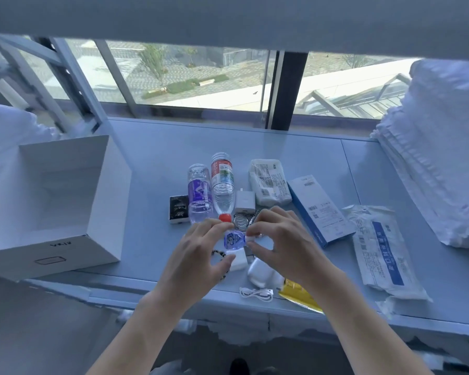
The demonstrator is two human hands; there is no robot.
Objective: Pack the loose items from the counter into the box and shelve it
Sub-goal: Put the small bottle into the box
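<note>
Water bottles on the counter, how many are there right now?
2. The purple-label bottle lies on its side left of the red-cap bottle, also on its side, both beyond the hands. None else shows, though the hands hide part of the counter.

Daylit window (190, 74) behind pale counter (157, 147) — blind (228, 20) half-lowered.

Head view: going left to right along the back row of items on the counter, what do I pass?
White box → black packet → purple-label bottle → red-cap bottle → white charger → tissue pack → blue carton → mask pack.
</note>
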